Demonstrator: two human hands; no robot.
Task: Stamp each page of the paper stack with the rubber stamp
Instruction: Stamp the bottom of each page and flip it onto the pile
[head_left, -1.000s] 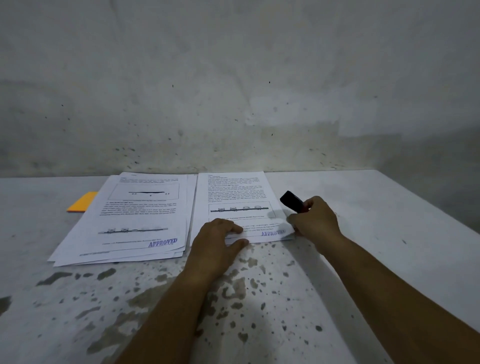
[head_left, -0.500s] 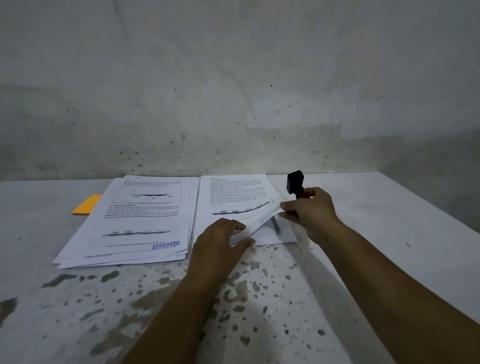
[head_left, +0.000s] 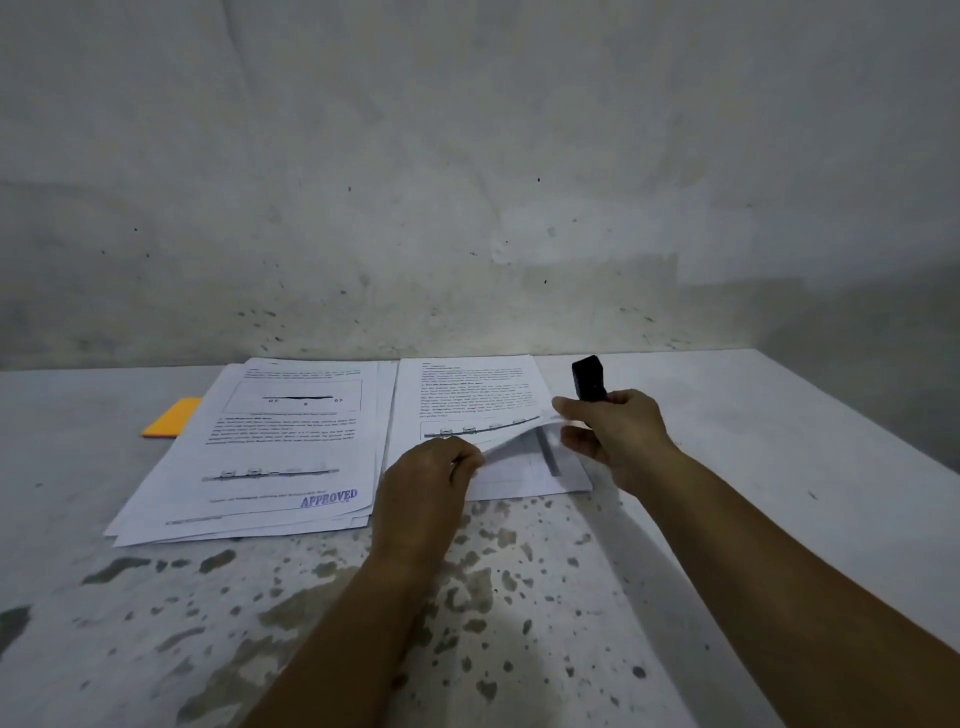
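The right hand (head_left: 613, 436) grips the black block-shaped rubber stamp (head_left: 588, 378) while pinching up the white printed top page (head_left: 478, 400) by its corner, likely to clear it away. Beside that page, the left hand (head_left: 426, 478) rests curled on its near edge, probably steadying it.

Paper stack (head_left: 467, 400): thin white printed sheets, matt, top one flexing. Stamped pile (head_left: 280, 447) at 9 o'clock: same paper. Rubber stamp (head_left: 588, 378): black, matt. Table (head_left: 519, 597): pale, blotched with dark stains. Wall (head_left: 467, 182): rough, speckled.

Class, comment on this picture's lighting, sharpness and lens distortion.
Head view: dim, with the wall dark toward the corners; the body text on the pages is too blurred to read, though the "APPROVED" stamp mark is legible; the wide lens stretches the forearms.
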